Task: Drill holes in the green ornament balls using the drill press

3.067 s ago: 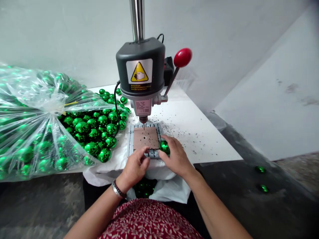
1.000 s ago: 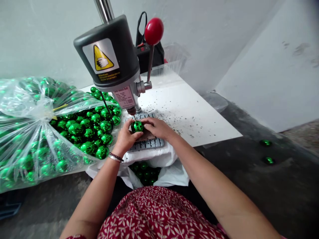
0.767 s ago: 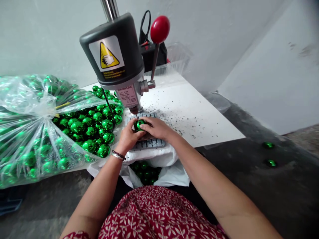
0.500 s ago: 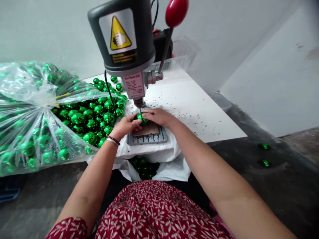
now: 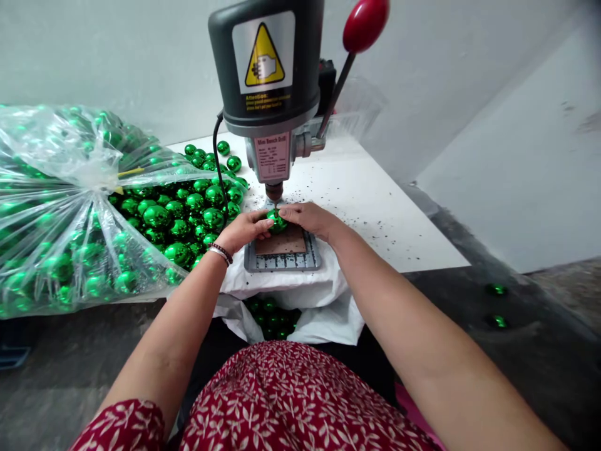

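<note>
A shiny green ball (image 5: 277,222) is gripped from both sides under the bit of a small bench drill (image 5: 275,191). My left hand (image 5: 246,229) closes on its left side, thumb toward the front. On the other side my right hand (image 5: 307,218) holds it with the thumb near the top, by the bit. Below the ball lies a brown board (image 5: 288,244) on the drill's grey slotted base (image 5: 282,263). Whether the bit is in the ball or only touching it, I cannot tell. The far fingers of both hands are partly hidden.
A clear plastic bag (image 5: 94,181) full of green balls lies at the left, with loose balls (image 5: 223,148) beside it. Dark chips litter the white table (image 5: 366,188). More balls sit in a white sack (image 5: 323,319) below. The drill's red-knobbed lever (image 5: 366,25) rises at right.
The camera view has shifted, so the drill appears farther right. Both hands still hold the green ball beneath the bit, and more of the ball shows between them.
</note>
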Tool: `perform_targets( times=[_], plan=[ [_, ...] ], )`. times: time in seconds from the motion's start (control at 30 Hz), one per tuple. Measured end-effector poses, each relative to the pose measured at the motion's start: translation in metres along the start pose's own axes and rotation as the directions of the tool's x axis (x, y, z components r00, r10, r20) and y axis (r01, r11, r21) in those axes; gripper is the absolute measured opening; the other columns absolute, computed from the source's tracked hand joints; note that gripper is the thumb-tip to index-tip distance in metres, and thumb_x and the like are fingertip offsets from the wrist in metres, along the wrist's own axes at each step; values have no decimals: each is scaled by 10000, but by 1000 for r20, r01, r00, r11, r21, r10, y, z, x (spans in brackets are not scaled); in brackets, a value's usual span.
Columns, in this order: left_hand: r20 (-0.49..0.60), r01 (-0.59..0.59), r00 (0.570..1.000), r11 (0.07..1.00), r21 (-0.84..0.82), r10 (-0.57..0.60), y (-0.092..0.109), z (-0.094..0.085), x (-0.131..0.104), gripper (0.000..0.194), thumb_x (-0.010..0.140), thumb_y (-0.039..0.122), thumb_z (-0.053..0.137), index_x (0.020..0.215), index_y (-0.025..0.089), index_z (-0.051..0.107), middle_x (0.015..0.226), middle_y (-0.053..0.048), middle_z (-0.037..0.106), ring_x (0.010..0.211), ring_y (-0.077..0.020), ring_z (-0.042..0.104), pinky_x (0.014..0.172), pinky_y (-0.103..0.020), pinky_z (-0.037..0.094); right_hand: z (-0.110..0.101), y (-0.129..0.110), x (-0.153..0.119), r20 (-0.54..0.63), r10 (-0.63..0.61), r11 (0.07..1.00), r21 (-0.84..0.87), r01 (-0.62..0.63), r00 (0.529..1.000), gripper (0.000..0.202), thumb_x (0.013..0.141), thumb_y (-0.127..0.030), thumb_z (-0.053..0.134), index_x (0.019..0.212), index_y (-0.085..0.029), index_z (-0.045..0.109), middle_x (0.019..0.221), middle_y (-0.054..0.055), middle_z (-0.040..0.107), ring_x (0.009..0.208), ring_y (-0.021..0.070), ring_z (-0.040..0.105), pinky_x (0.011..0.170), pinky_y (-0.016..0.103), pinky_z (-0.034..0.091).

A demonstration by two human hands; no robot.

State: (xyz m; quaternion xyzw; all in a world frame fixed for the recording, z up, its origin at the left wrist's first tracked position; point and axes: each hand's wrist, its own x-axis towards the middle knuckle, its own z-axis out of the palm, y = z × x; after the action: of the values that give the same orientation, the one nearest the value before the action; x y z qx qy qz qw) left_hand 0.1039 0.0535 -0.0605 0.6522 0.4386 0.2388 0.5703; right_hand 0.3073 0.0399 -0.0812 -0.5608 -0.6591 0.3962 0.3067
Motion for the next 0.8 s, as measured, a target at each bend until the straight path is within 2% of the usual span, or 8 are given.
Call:
perform_targets(
  times=[0.2,0.43,0.57,0.7,0.8],
  plan=[
    [-51,4,999,987,162,4,2,7,-14,453,803,264,717,1232,122,695,653,-9,690,622,-141,631,604,-239,513,-3,-10,-12,6,12,998,-68,-12,1000,409,856,-457,618,1226,-303,697,1246,-2,697,1160,169,658,1096,356,506],
    [-112,-54,989,949,310,93,4,15,-26,481,815,229,663,1288,144,674,736,-5,715,697,-166,646,692,-266,527,8,-26,-30,-67,54,973,-221,-68,996,432,855,-435,600,1253,-287,680,1218,33,702,1130,218,651,1030,377,507],
    [-119,-88,984,936,340,136,2,17,-25,548,767,232,723,1304,138,669,944,-47,757,810,-196,675,825,-311,553,12,-30,-35,-97,81,958,-266,-104,992,452,866,-428,577,1287,-281,654,1200,52,703,1080,218,651,976,368,511],
    [-113,-146,975,937,318,190,-4,18,-17,702,737,311,787,1392,138,602,1241,-118,712,1001,-252,678,991,-391,518,11,-30,-36,-93,87,960,-260,-108,992,442,861,-435,576,1269,-287,664,1161,41,715,1018,197,655,930,340,511],
    [-86,-200,968,933,301,235,-11,18,-10,646,726,308,804,1336,162,648,1259,-107,711,1129,-275,646,1079,-416,464,10,-29,-35,-79,81,969,-228,-97,994,440,859,-418,581,1272,-289,662,1167,29,716,1025,186,656,932,330,509]
  ],
)
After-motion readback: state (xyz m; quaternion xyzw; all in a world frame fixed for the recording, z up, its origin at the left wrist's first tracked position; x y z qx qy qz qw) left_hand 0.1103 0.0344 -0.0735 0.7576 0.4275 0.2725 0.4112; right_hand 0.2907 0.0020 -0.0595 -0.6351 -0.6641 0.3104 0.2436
